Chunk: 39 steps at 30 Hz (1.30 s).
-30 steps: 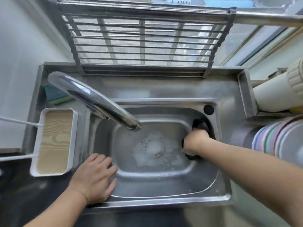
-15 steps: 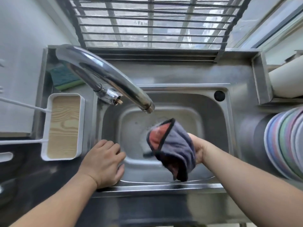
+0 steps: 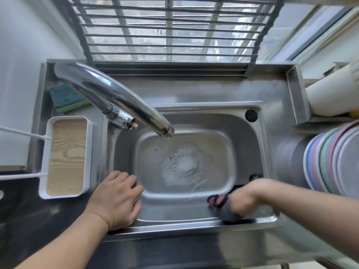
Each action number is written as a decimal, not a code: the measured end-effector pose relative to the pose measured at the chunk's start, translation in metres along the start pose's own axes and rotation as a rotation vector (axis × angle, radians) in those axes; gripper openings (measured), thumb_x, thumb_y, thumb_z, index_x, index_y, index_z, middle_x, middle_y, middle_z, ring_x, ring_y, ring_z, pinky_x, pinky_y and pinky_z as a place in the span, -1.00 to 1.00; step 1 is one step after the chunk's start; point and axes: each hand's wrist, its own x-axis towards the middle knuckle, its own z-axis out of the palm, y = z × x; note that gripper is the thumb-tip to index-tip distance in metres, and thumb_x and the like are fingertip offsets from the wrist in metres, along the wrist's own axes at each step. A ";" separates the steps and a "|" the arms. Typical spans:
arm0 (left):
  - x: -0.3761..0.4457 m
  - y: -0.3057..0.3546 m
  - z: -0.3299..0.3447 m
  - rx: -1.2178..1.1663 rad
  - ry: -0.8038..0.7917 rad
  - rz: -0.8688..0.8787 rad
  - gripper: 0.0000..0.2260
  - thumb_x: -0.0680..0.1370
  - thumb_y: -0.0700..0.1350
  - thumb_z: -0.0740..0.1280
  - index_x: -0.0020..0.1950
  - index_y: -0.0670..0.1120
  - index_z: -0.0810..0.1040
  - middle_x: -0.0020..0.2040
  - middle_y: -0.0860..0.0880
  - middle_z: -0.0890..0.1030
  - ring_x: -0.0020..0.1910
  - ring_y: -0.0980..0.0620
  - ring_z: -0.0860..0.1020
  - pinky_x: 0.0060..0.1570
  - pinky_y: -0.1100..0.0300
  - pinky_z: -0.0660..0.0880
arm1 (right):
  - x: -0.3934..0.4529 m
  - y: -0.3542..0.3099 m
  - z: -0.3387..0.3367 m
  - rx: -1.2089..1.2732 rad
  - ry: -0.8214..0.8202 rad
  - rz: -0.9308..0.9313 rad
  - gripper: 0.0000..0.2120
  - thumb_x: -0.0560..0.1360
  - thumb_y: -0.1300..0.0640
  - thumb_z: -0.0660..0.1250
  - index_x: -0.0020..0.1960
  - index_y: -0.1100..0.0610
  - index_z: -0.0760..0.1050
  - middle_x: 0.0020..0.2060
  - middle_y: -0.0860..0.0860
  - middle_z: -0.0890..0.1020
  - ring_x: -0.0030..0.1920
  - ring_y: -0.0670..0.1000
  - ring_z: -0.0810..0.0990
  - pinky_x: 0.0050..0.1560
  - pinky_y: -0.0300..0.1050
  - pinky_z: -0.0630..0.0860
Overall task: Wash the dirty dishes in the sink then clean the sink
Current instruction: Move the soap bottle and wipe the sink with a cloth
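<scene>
Dishes apparently done, your right hand [image 3: 241, 199] grips a cloth [image 3: 223, 207] against the sink [image 3: 174, 224] front wall, suds remaining ahead, while your left hand [image 3: 114, 199] rests flat, empty.

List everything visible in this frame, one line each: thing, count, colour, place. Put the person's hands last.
sink: one, steel, centre; foam over its drain
faucet: one, chrome, spout reaching over the basin from the back left
sponge: one, green and teal, back left corner
tray: one, white rim with wood-grain base, left of the sink
plates: a stack on edge, pastel colours, right of the sink; count unclear
window grille: one, dark bars, behind the sink
cloth: one, grey with orange patch, at the basin's front right
left hand: resting on the sink's front left rim
right hand: blurred, gripping the cloth
</scene>
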 end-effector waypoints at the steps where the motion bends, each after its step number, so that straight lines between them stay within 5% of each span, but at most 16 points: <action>1: 0.000 0.000 -0.001 -0.003 0.008 0.001 -0.82 0.38 0.10 0.35 -0.22 0.00 0.57 -0.20 -0.08 0.54 -0.22 -0.18 0.49 -0.05 -0.08 0.43 | 0.019 -0.004 0.008 -0.033 0.050 0.021 -0.69 0.63 0.24 0.19 0.31 0.27 0.53 0.10 0.20 0.58 -0.10 0.08 0.51 -0.09 0.03 0.50; 3: -0.001 0.000 -0.003 -0.011 0.021 0.009 -0.84 0.36 0.07 0.36 -0.22 -0.01 0.55 -0.21 -0.08 0.53 -0.24 -0.18 0.48 -0.07 -0.09 0.45 | 0.065 -0.034 0.017 0.051 0.207 -0.002 -0.68 0.66 0.15 0.21 0.38 0.16 0.50 0.12 0.02 0.48 0.03 0.02 0.42 0.09 -0.02 0.49; 5: -0.002 0.001 -0.004 -0.018 0.029 0.014 -0.84 0.33 0.06 0.37 -0.23 -0.01 0.52 -0.23 -0.08 0.51 -0.25 -0.19 0.47 -0.10 -0.09 0.45 | 0.117 -0.046 0.023 0.059 0.285 -0.043 -0.77 0.62 0.28 0.25 0.26 0.22 0.50 0.13 0.08 0.50 0.14 0.01 0.49 0.34 -0.07 0.40; 8: 0.000 0.000 -0.001 -0.020 0.046 0.034 -0.79 0.26 0.07 0.36 -0.21 0.00 0.49 -0.25 -0.07 0.46 -0.27 -0.18 0.45 -0.11 -0.09 0.41 | 0.155 -0.086 0.002 0.000 0.290 -0.103 -0.56 0.70 0.12 0.11 0.55 0.22 0.34 0.52 0.19 0.40 0.51 0.18 0.37 0.47 -0.01 0.23; 12: 0.004 -0.004 0.003 -0.015 0.078 0.060 -0.72 0.16 0.07 0.35 -0.21 -0.03 0.52 -0.28 -0.06 0.44 -0.30 -0.18 0.45 -0.11 -0.07 0.32 | 0.188 -0.112 -0.018 -0.216 0.438 -0.204 -0.55 0.63 -0.06 0.08 0.28 0.21 0.54 0.31 0.27 0.56 0.32 0.26 0.50 0.38 0.10 0.36; 14: 0.005 -0.005 0.004 -0.003 0.074 0.070 -0.71 0.13 0.07 0.34 -0.23 -0.04 0.52 -0.29 -0.05 0.44 -0.32 -0.17 0.46 -0.11 -0.06 0.31 | 0.202 -0.102 -0.026 -0.463 0.570 -0.244 -0.49 0.67 -0.13 0.07 0.43 0.13 0.50 0.49 0.21 0.43 0.55 0.19 0.28 0.58 0.21 0.13; 16: 0.006 -0.005 0.004 -0.006 0.072 0.066 -0.70 0.10 0.05 0.35 -0.24 -0.04 0.51 -0.30 -0.05 0.43 -0.33 -0.18 0.47 -0.12 -0.06 0.31 | 0.212 -0.084 -0.037 -0.628 0.695 -0.202 -0.41 0.68 -0.18 0.09 0.65 0.02 0.28 0.68 0.02 0.14 0.68 0.06 -0.11 0.65 0.17 -0.17; 18: 0.006 -0.004 0.004 -0.013 0.073 0.064 -0.70 0.08 0.03 0.33 -0.24 -0.03 0.50 -0.31 -0.05 0.41 -0.34 -0.18 0.45 -0.13 -0.06 0.30 | 0.211 -0.078 -0.055 -0.600 0.784 -0.123 -0.37 0.67 -0.16 0.17 0.69 -0.05 0.14 0.69 -0.12 0.04 0.68 0.04 -0.18 0.63 0.10 -0.33; 23: 0.006 -0.004 0.004 -0.012 0.090 0.072 -0.72 0.07 0.04 0.29 -0.28 -0.01 0.42 -0.31 -0.04 0.37 -0.34 -0.16 0.42 -0.16 -0.06 0.29 | 0.218 -0.101 -0.108 -0.728 0.759 0.243 -0.34 0.68 -0.08 0.01 0.72 0.03 -0.10 0.70 0.05 -0.21 0.63 0.38 -0.32 0.48 0.43 -0.42; 29: 0.008 -0.004 0.005 0.010 0.094 0.056 -0.74 0.09 0.04 0.28 -0.28 -0.02 0.46 -0.31 -0.05 0.40 -0.34 -0.17 0.44 -0.14 -0.06 0.30 | 0.186 -0.055 -0.112 -0.468 0.861 0.232 -0.23 0.59 -0.26 0.15 0.72 -0.07 0.00 0.70 -0.04 -0.14 0.65 0.25 -0.23 0.59 0.33 -0.23; 33: 0.006 -0.006 0.006 0.043 0.043 0.041 -0.69 0.11 0.09 0.35 -0.24 -0.03 0.53 -0.28 -0.07 0.45 -0.31 -0.19 0.47 -0.11 -0.08 0.32 | 0.162 -0.029 -0.094 -0.228 0.827 0.424 -0.33 0.66 -0.07 0.20 0.70 -0.11 0.01 0.70 0.00 -0.17 0.64 0.39 -0.14 0.55 0.38 0.09; 35: 0.004 -0.004 0.006 0.043 0.023 0.034 -0.69 0.13 0.10 0.33 -0.22 -0.03 0.55 -0.28 -0.07 0.46 -0.30 -0.19 0.47 -0.09 -0.08 0.32 | 0.150 -0.015 -0.087 -0.121 0.873 0.514 -0.36 0.65 0.05 0.21 0.68 -0.08 0.10 0.69 0.06 -0.09 0.60 0.38 0.03 0.45 0.29 0.29; 39: 0.005 -0.004 0.004 0.046 0.002 0.027 -0.69 0.14 0.11 0.33 -0.21 -0.01 0.54 -0.27 -0.06 0.45 -0.29 -0.19 0.47 -0.10 -0.09 0.33 | 0.124 0.017 -0.080 0.250 1.037 0.653 -0.46 0.68 -0.20 0.08 0.58 0.02 0.25 0.51 0.15 0.24 0.37 0.28 0.40 0.24 0.11 0.46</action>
